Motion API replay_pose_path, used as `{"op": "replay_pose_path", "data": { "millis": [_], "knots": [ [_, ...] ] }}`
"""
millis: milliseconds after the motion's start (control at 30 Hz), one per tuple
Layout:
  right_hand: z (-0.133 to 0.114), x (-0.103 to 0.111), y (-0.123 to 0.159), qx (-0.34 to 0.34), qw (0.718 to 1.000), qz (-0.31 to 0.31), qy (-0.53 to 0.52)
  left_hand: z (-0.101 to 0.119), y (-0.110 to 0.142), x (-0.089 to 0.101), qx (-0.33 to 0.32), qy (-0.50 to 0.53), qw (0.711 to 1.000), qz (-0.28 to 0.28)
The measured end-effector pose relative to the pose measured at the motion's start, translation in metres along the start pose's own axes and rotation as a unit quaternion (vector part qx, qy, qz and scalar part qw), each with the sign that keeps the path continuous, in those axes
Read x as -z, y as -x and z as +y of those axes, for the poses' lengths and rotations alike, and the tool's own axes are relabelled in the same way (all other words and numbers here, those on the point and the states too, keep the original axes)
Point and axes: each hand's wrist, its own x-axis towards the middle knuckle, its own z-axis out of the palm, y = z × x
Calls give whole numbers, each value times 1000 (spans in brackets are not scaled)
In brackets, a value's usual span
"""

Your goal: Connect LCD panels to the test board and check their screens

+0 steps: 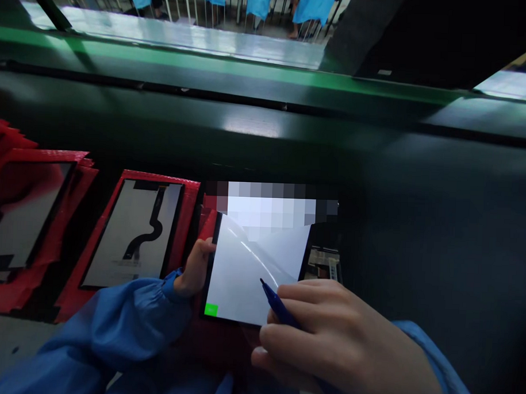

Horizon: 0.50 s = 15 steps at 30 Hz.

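**Pen tip on the film of a held screen panel**

At far left lies one red pouch [15, 234], partly cut off, carrying a display panel; beside it a second red pouch [134, 233] shows a panel back with a black flex cable [147, 230]. That makes two pouches on the dark worktop [438, 226]. The left hand [195, 266] grips the left edge of a third panel, the screen panel [256, 271], raised over the worktop with a green tab [211, 310] at its lower corner. The right hand [327, 331] is closed around one blue pen [279, 304], its tip on the glossy film. Judging by this, film lifting or marking is under way; the next move calls for a steady, light tip.
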Motion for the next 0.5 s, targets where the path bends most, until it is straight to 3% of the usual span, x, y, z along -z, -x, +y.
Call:
{"op": "replay_pose_path", "data": {
  "millis": [167, 367, 500],
  "knots": [
    [-5, 4, 6, 0, 1000, 4, 9, 2, 1, -4, -21, -12, 999, 21],
    [-9, 22, 12, -109, 961, 189, 168, 2, -1, -2, -9, -12, 1000, 2],
    [9, 28, -21, -51, 986, 149, 55, 0, -4, -1, -9, -9, 1000, -25]
  ]
}}
